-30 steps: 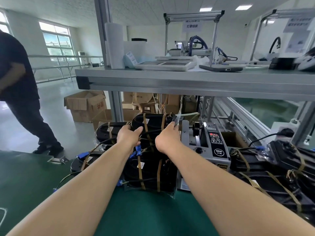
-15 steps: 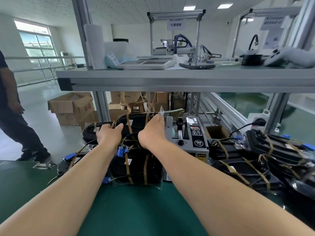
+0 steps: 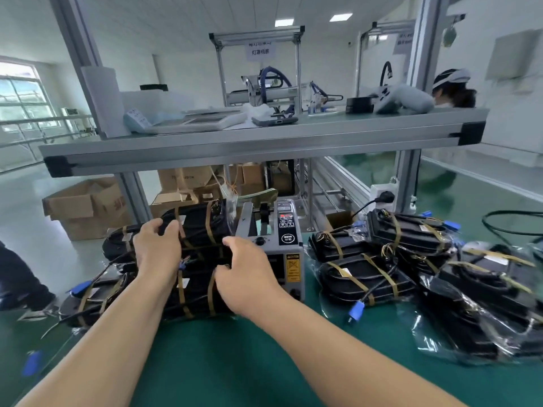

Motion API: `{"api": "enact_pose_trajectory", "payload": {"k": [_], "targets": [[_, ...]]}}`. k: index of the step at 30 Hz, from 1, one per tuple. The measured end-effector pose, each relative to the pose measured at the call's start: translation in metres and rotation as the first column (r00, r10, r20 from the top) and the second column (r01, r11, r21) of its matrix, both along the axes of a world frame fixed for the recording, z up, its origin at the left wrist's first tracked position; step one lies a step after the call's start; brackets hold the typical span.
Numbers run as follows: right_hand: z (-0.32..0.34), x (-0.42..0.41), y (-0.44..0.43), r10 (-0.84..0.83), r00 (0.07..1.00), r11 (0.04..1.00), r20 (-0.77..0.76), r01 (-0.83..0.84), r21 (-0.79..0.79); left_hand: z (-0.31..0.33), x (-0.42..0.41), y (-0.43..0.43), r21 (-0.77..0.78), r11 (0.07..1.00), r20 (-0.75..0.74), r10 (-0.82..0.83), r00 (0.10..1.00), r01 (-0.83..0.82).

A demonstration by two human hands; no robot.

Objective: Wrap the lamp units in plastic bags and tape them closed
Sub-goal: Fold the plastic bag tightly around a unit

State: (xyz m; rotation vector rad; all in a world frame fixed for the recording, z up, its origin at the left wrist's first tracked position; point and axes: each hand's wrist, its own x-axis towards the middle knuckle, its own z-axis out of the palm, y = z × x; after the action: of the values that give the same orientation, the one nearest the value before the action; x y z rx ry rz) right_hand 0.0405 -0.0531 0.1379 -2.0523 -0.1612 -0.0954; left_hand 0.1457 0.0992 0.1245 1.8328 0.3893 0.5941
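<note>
A stack of black lamp units, bagged in clear plastic and banded with brown tape, stands on the green table in front of me. My left hand lies on the top unit, its fingers curled over the unit's far left edge. Beside the stack's right end is my right hand, fingers loosely curled, thumb against the plastic, holding nothing I can see. A grey tape dispenser stands just right of the stack.
More bagged lamp units with blue plugs are piled at the right. A metal shelf overhangs the far table edge at head height. Cardboard boxes sit on the floor behind. A person's leg is at the left.
My right hand has drawn back from the far top of the stack to its right end. The left hand stays on the top unit. My view has swung to the right.
</note>
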Motion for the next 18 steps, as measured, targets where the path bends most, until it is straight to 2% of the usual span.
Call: {"api": "enact_pose_trajectory", "payload": {"k": [4,7,10,13,16,18], "targets": [[-0.018,-0.042,-0.043,-0.054,0.999,0.993,-0.006,0.054,0.101,0.006,-0.053,-0.044,-0.167,0.969,0.167,-0.153,0.974,0.181],[-0.031,-0.070,-0.092,-0.171,0.985,0.980,0.026,0.167,0.108,-0.005,-0.099,-0.107,-0.164,0.907,0.184,-0.359,0.915,0.389],[-0.037,-0.096,-0.144,-0.328,0.942,0.940,0.071,0.318,0.120,-0.021,-0.130,-0.177,-0.144,0.806,0.115,-0.562,0.819,0.574],[-0.038,-0.114,-0.194,-0.479,0.866,0.878,0.144,0.477,0.048,-0.030,-0.145,-0.240,-0.086,0.705,0.011,-0.706,0.708,0.704],[-0.037,-0.117,-0.244,-0.588,0.785,0.793,0.194,0.607,-0.055,-0.032,-0.146,-0.295,-0.034,0.611,-0.088,-0.790,0.606,0.791],[-0.036,-0.113,-0.274,-0.659,0.714,0.711,0.237,0.694,-0.114,-0.031,-0.136,-0.331,0.008,0.587,-0.168,-0.797,0.580,0.809]]}}
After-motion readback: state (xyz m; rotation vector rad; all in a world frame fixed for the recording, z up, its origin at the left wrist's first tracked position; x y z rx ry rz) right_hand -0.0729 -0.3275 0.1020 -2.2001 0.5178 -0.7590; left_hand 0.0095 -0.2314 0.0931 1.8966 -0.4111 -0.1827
